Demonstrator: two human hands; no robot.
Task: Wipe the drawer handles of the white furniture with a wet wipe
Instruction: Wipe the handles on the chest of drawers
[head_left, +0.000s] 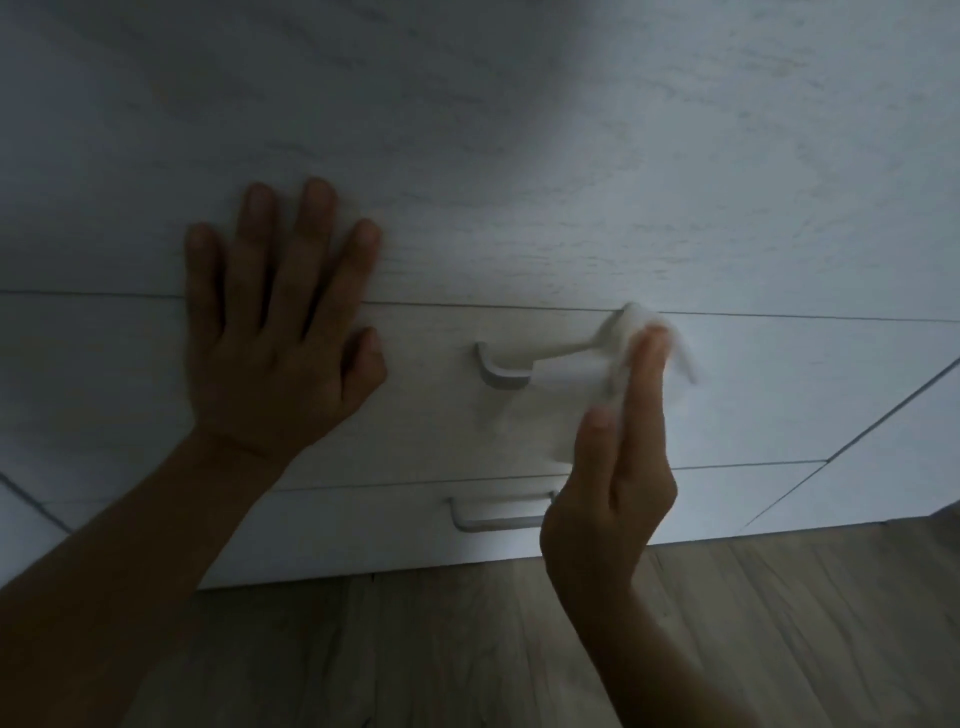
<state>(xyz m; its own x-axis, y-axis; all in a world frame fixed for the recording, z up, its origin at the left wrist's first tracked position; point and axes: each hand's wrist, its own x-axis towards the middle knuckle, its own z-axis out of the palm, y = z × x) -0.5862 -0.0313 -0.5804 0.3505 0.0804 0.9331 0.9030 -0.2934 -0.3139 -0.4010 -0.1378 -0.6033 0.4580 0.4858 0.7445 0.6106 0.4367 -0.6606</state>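
A: Dim room; a wood-grain floor (519, 649) runs under the white furniture (571, 156), whose drawer fronts fill most of the view; where are the hands?

B: The left hand (280, 332) lies flat with fingers spread, across the seam above the upper drawer (431, 415); I'd judge it is steadying the unit; the right hand (618, 457) pinches the wet wipe (623, 348) between thumb and fingers.

A: And the wipe itself?

B: Bunched at the right end of the upper handle (519, 364); it is blurred, so whether it touches the metal or sits just beside it, I cannot tell; the handle's left bracket is bare.

A: So which step?

B: Wiping the upper handle, seemingly at its right end; the lower handle (493, 514), partly behind the right wrist, looks untouched as far as I can judge.

A: Next?

B: Drawing the wipe leftward along the bar with the pinch wrapped round it; then dropping to the lower handle.
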